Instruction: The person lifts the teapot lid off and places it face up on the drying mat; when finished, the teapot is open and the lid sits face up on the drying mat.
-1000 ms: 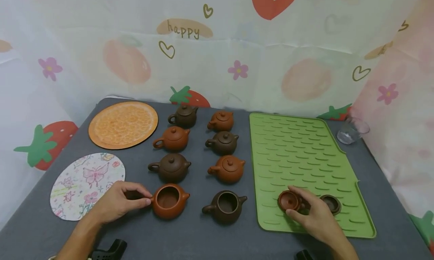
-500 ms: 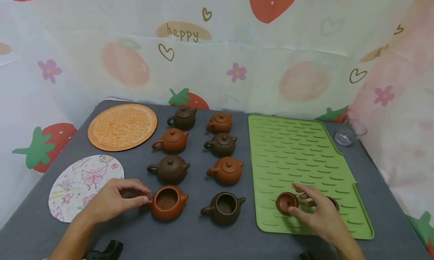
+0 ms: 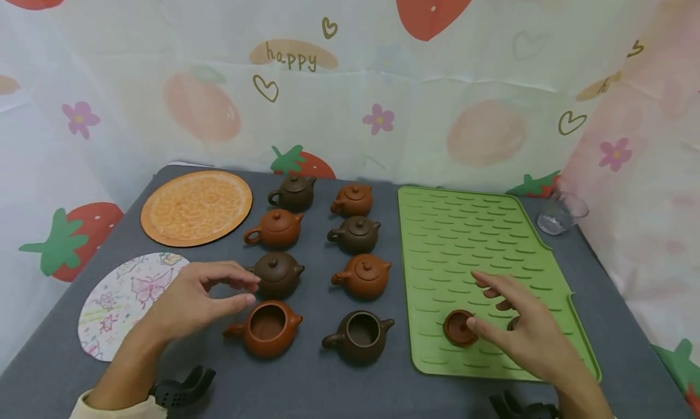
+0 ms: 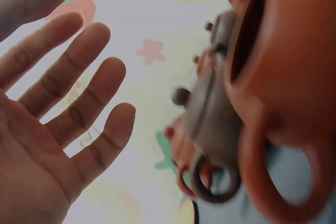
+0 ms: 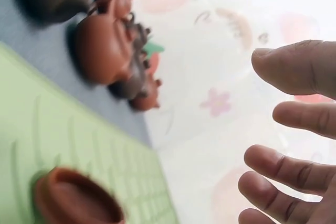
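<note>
My left hand (image 3: 191, 297) hovers by the lidless orange teapot (image 3: 269, 329), fingers apart and holding nothing; in the left wrist view the palm and spread fingers (image 4: 86, 90) face the camera beside that teapot (image 4: 294, 72). Over the green mat (image 3: 454, 249) is my right hand (image 3: 527, 328), empty, its thumb close to an upturned reddish-brown lid (image 3: 460, 328). A dark lid (image 3: 513, 323) is mostly hidden behind this hand. The right wrist view shows its loose fingers (image 5: 268, 161) away from the brown lid (image 5: 79, 198). A lidless dark teapot (image 3: 361, 337) stands right of the orange one.
Behind the two lidless pots stand several lidded teapots in two columns, among them a dark one (image 3: 277, 275) and an orange one (image 3: 365, 276). At left lie a round orange mat (image 3: 197, 207) and a white patterned mat (image 3: 117, 303). A clear glass (image 3: 560, 214) is at the right edge.
My left hand has let go of the orange teapot's handle and risen above it. My right hand has released the reddish-brown lid, spread its fingers and drawn slightly to the right.
</note>
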The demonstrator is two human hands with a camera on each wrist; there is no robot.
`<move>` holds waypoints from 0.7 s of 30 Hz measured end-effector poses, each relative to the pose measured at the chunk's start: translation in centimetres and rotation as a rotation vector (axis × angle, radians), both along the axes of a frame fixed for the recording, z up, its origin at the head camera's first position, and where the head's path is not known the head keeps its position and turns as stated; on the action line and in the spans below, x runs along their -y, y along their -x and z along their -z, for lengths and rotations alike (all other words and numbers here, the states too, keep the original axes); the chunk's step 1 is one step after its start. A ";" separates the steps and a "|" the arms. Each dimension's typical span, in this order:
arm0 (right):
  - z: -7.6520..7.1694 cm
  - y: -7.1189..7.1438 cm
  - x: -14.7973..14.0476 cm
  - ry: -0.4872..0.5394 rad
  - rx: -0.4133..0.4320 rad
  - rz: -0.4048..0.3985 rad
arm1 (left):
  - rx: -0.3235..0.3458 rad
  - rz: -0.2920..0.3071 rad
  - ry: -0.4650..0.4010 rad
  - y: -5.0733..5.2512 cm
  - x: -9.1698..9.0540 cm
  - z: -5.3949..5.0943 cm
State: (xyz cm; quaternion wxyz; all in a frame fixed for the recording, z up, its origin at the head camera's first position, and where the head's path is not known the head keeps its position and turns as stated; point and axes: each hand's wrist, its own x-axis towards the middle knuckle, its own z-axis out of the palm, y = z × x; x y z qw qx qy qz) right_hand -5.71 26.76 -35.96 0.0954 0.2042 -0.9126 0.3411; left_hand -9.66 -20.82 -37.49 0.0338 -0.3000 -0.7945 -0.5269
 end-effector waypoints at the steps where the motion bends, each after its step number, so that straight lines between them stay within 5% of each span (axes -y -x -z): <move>1: -0.3 0.1 0.2 0.001 -0.010 -0.011 | -0.009 0.005 -0.007 0.1 -0.3 -0.2; 12: -3.5 1.2 2.6 0.058 -0.110 -0.134 | -0.026 -0.027 -0.076 1.4 -3.4 -2.1; 21: -5.0 2.4 4.7 0.127 -0.127 -0.190 | -0.022 -0.073 -0.122 2.4 -6.0 -2.7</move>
